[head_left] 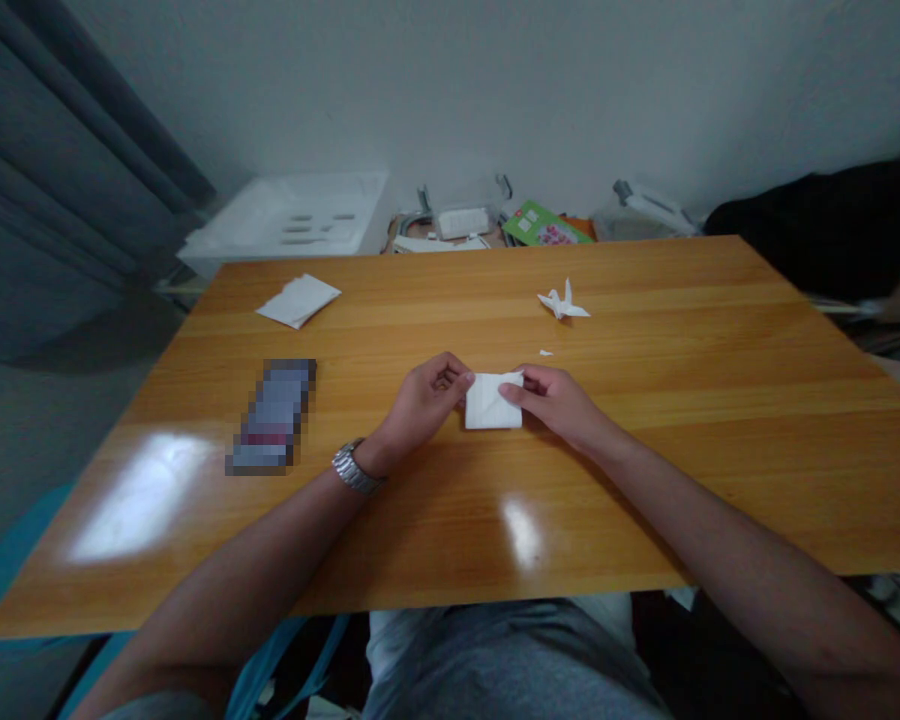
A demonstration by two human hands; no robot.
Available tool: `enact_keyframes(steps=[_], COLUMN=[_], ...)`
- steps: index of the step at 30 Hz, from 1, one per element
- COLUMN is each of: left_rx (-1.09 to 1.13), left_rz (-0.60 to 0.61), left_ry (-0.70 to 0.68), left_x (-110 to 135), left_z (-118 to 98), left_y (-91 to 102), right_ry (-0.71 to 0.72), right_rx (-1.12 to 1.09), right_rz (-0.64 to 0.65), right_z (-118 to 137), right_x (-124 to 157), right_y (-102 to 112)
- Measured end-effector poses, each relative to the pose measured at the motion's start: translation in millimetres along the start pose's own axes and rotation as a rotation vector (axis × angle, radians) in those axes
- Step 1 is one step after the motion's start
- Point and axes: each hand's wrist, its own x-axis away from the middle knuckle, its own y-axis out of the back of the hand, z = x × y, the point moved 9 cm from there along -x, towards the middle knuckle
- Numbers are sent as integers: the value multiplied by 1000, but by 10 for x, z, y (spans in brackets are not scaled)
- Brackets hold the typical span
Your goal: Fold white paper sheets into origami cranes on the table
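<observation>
A small folded square of white paper (pixel 489 405) lies on the wooden table (pixel 645 480) in the middle. My left hand (pixel 420 405), with a metal watch (pixel 355 468) on its wrist, has its fingers curled and pinches the paper's left edge. My right hand (pixel 556 400) presses its fingertips onto the paper's upper right corner. A finished white paper crane (pixel 564 302) stands farther back on the right, with a tiny paper scrap (pixel 545 352) in front of it.
A stack of white paper sheets (pixel 298 299) lies at the back left. A blurred-out flat object (pixel 272 415) rests left of my hands. Beyond the table's far edge are a white box (pixel 292 220), a green packet (pixel 544 225) and clutter. A dark curtain (pixel 52 180) hangs at left.
</observation>
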Motion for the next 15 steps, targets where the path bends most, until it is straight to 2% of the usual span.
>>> enact_keyframes(steps=[5, 9, 15], left_rx=[5, 82, 62], left_rz=[-24, -46, 43], left_ry=[21, 82, 146], left_x=[-8, -13, 24], left_z=[27, 107, 129], left_y=[-2, -3, -70], right_ry=[-7, 14, 36], right_rx=[18, 29, -43], right_rz=[6, -41, -176], right_z=[-8, 3, 17], right_x=[-5, -17, -33], right_y=[-3, 44, 185])
